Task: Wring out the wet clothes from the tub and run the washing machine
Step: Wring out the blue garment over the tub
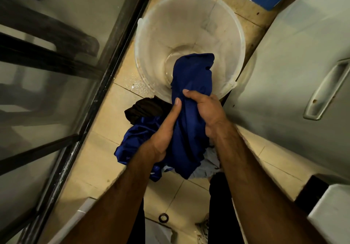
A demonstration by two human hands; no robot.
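A translucent white tub (155, 35) stands on the tiled floor ahead of me, with a little murky water at its bottom. Both hands hold a wet blue garment (193, 77) over the tub's near rim. My left hand (166, 128) grips its lower part, my right hand (206, 111) grips it just above, and the top end droops into the tub. Below my hands a pile lies on the floor: a shiny blue cloth (136, 141), a dark brown cloth (144, 109) and a pale cloth (210, 164).
A glass door with a dark metal frame (106, 84) runs along the left. A white appliance with a long handle (325, 90) stands close on the right. Water is splashed on the tiles (138, 86) beside the tub. A small dark ring (163, 217) lies on the floor near my legs.
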